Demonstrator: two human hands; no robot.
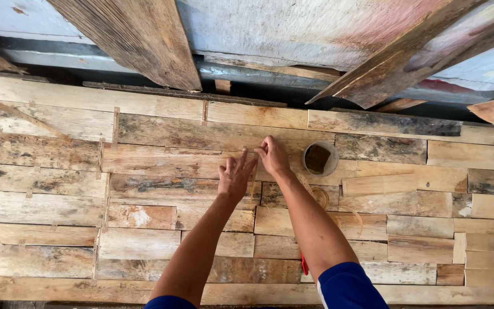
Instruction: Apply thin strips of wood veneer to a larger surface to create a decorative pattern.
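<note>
Left hand [234, 177] rests open, fingers spread, on the plank panel [144, 189]; right hand [272, 155] pinches a thin wood strip [254, 171] beside it, near a round tin [319, 158] to the right

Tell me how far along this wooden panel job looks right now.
Most of the patchwork panel is already filled with fitted wood pieces. Both the left hand and right hand press at a seam near its middle, beside a small round container. What remains cannot be told.
</note>
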